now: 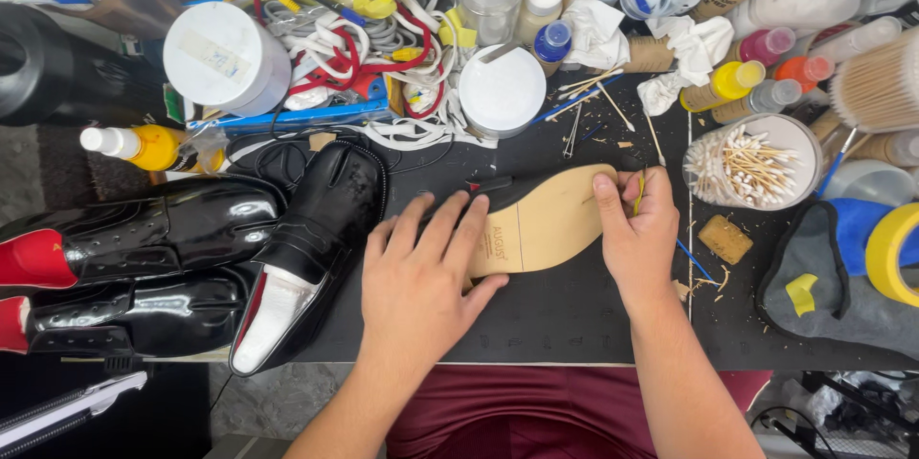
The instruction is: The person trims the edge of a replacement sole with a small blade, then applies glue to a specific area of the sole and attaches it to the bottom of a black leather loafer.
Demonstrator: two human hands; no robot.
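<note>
**Shoe sole held flat on a crowded repair bench**

Dark work mat [574, 311] covers the bench in front of you, clutter packed along the far edge, your dark red lap showing below the mat's near edge.

Far left: two glossy black boots [144, 229] lie on their sides with red ends pointing left, stacked one near the other. A yellow squeeze bottle [144, 146] lies just above them. A white round tub [225, 57] stands behind, next to a tangle of red, white and yellow laces and cords [369, 47].

Left of centre: a black loafer [306, 248] lies angled, its pale sole end toward you, just beside your left hand.

Centre: your left hand [421, 277] presses palm-down on the heel end of a tan shoe sole [550, 220], fingers spread apart and flat, fingertips reaching the black part of that shoe. The sole lies underside up on the mat, toe pointing right and away. A white lid [502, 90] sits behind it.

Right of centre: your right hand [637, 229] rests on the toe end of the sole, fingers curled together and pinched on a thin yellow stick [638, 196]; its tip is too small to read.

Right: an open tub of cotton swabs [751, 162] stands near that hand, coloured bottles [737, 81] behind it, a tan sponge piece [725, 239] on the mat, then a grey cloth [823, 277] and a yellow tape roll [895, 253] at the edge.
</note>
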